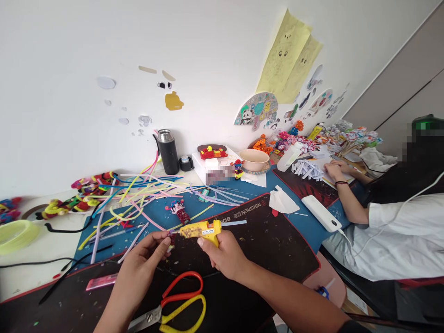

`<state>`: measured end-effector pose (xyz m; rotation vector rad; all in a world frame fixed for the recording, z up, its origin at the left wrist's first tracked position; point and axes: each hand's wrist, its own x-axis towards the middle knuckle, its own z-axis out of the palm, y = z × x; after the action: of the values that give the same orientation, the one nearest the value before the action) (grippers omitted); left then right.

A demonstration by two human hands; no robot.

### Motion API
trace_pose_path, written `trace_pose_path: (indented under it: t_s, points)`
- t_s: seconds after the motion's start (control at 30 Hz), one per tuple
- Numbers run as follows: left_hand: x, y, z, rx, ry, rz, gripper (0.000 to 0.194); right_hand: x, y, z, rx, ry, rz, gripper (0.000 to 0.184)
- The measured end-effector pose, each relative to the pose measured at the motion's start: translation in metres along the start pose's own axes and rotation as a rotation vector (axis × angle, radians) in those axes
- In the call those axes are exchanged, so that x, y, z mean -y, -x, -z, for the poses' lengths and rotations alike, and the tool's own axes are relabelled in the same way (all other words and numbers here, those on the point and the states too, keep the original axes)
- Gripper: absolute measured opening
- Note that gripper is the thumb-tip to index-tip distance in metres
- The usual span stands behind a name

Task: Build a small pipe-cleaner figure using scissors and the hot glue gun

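My right hand [227, 256] is wrapped round the handle of a yellow hot glue gun [197, 230], with a pale glue stick [234, 223] poking out of its back end. The gun's nozzle points left and meets a small dark-red fuzzy piece [171, 240] pinched in my left hand [147, 256]. Fingers cover most of that piece, so its full shape is hidden. Just beyond the gun lies a small figure [179, 211] with a white face and dark-red body. Scissors [183, 300] with one red and one yellow handle lie open on the black mat below my hands.
Coloured pipe cleaners [152, 189] spread over the blue table cover at left. A black thermos [167, 151] and a beige bowl [255, 159] stand near the wall. At right, another person's hands [335, 170] rest beside paper strips; a white power bank [321, 212] lies nearer.
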<state>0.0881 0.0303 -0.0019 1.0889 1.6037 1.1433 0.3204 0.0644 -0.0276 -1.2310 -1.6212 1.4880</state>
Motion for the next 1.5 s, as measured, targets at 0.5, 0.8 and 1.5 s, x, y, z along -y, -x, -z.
trace_pose_path:
  t_s: [0.5,0.8,1.5]
  points:
    - [0.0021,0.0005,-0.0004,-0.008,0.017,0.015,0.063,0.0063,0.0034,0.002,0.004,0.03,-0.004,0.066]
    - [-0.003,0.0009,-0.0021,-0.017,0.019,0.011,0.064,0.0063,0.0035,0.0027,0.011,0.045,0.012,0.065]
    - [0.0005,0.0011,-0.0002,-0.017,-0.007,0.023,0.063,0.0057,0.0015,0.0041,-0.009,0.028,-0.008,0.067]
